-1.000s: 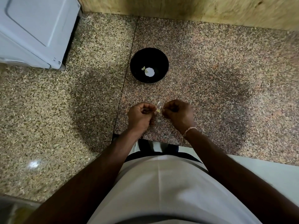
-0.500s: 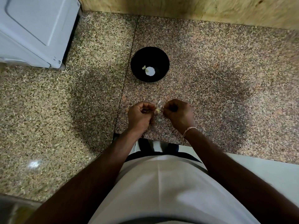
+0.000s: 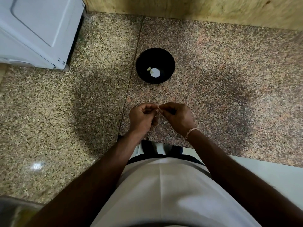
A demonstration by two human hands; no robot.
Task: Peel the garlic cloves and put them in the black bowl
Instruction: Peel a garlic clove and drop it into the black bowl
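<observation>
Granite counter: both hands pinching prob. garlic clove, near black bowl.

Speckled granite counter; plywood wall

Speckled granite counter, black bowl, white appliance

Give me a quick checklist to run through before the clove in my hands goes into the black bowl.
1. Clove held: the left hand and right hand pinch something small between their fingertips; ok.
2. Clove fully peeled: too small and hidden by the fingers; cannot tell.
3. Black bowl upright, open, straight ahead of the hands on the granite counter; ok.
4. Room in the bowl: only a pale piece at the bottom; ok.
5. Path from hands to bowl: bare counter between them; ok.
6. Loose scrap lies on the counter under the hands; not ok if skins should be cleared.
</observation>
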